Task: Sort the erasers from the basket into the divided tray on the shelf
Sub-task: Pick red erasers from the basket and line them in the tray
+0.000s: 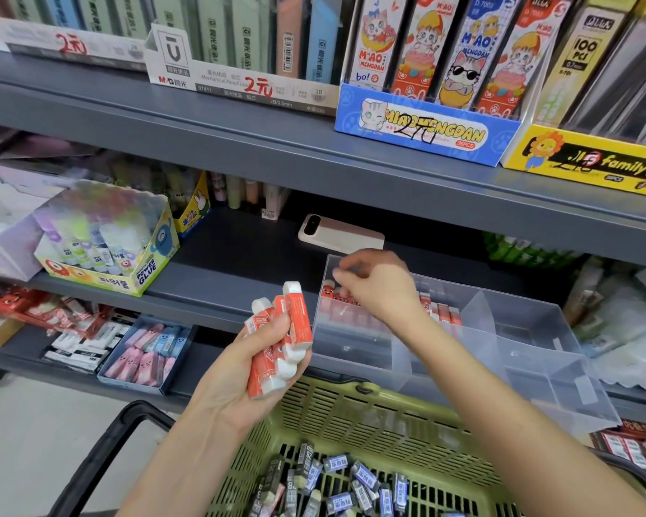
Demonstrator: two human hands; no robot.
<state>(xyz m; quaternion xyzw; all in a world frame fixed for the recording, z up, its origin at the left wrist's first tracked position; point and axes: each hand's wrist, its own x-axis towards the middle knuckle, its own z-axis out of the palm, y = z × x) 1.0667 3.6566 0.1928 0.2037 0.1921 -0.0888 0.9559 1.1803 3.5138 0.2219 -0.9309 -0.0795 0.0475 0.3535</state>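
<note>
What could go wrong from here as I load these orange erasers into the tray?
1. The left hand grips a fanned bundle of orange-and-white sleeved erasers; that grip looks overfull, so some may drop into the green plastic basket among the dark-sleeved erasers.
2. The clear plastic divided tray seems to jut past the edge of the grey metal shelf; the right hand pressing down could tip it.

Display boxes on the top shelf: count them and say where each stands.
4: grey-white box far left, white M&G box beside it, blue cat box right of centre, yellow box far right. Others may lie outside the frame.
</note>
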